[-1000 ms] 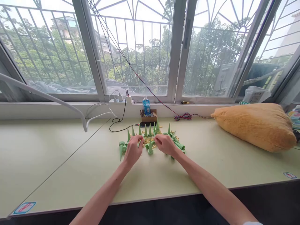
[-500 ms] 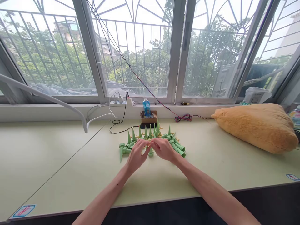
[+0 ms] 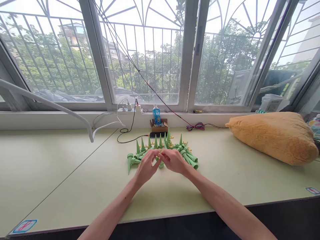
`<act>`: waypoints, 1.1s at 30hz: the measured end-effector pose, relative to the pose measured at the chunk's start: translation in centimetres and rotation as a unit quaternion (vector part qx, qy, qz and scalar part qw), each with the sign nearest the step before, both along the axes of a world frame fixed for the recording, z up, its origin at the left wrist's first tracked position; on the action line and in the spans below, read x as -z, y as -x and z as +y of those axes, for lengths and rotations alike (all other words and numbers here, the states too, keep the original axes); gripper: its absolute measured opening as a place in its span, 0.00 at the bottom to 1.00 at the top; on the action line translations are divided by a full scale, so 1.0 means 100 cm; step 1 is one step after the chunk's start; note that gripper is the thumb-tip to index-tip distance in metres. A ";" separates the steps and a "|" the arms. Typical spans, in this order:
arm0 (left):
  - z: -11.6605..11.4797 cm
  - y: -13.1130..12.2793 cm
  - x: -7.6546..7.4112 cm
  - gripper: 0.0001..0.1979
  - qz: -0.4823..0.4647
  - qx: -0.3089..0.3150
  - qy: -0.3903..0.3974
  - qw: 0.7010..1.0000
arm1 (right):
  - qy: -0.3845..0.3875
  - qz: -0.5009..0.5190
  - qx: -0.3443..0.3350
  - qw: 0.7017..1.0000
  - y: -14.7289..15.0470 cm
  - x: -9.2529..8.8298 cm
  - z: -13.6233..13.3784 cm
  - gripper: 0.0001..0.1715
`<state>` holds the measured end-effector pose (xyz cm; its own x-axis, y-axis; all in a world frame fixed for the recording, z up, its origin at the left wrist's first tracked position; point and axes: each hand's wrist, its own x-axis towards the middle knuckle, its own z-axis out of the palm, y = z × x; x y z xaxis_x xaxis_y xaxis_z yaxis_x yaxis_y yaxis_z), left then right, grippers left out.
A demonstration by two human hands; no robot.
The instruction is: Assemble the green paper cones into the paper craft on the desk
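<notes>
A heap of green plastic cones (image 3: 188, 157) mixed with small yellow pieces (image 3: 170, 137) lies on the pale green table (image 3: 75, 180) in the middle. Some cones stand upright at the back (image 3: 155, 141); others lie on their sides. My left hand (image 3: 146, 167) and my right hand (image 3: 174, 161) meet over the front of the heap, fingertips pinched together on a small piece I cannot make out. A green cone (image 3: 161, 164) stands just below the fingertips.
A small cardboard box (image 3: 159, 127) with a blue-labelled bottle (image 3: 156, 115) stands behind the heap, a dark phone (image 3: 157, 134) before it. Cables (image 3: 197, 126) run from the window sill. A large orange cushion (image 3: 273, 135) lies at the right. A white lamp arm (image 3: 50, 105) crosses the left.
Both hands have come together from slightly apart, fingertips now meeting above the upright cone at the heap's front. The view has shifted a little.
</notes>
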<state>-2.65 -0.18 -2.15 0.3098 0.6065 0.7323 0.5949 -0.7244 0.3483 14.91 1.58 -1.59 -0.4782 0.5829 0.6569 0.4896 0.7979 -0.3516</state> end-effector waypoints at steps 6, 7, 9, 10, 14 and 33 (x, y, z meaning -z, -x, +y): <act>0.002 0.000 0.001 0.07 -0.015 -0.008 0.009 1.000 | -0.012 0.038 0.031 0.999 -0.003 -0.003 0.002 0.15; 0.002 0.000 0.001 0.07 -0.018 -0.015 0.009 1.000 | -0.014 0.048 0.038 0.998 -0.004 -0.003 0.003 0.15; 0.004 0.000 0.001 0.09 -0.024 -0.038 0.015 0.999 | -0.018 0.071 0.061 0.995 -0.006 -0.003 0.005 0.16; 0.005 0.001 0.001 0.10 -0.027 -0.049 0.021 0.998 | -0.020 0.083 0.074 0.994 -0.007 -0.003 0.006 0.16; 0.008 0.001 0.003 0.10 -0.015 -0.069 0.054 0.996 | -0.023 0.115 0.097 0.988 -0.008 -0.004 0.008 0.14; 0.008 -0.005 0.011 0.07 0.051 -0.006 0.148 0.988 | -0.009 0.143 0.059 0.988 -0.001 -0.004 0.004 0.10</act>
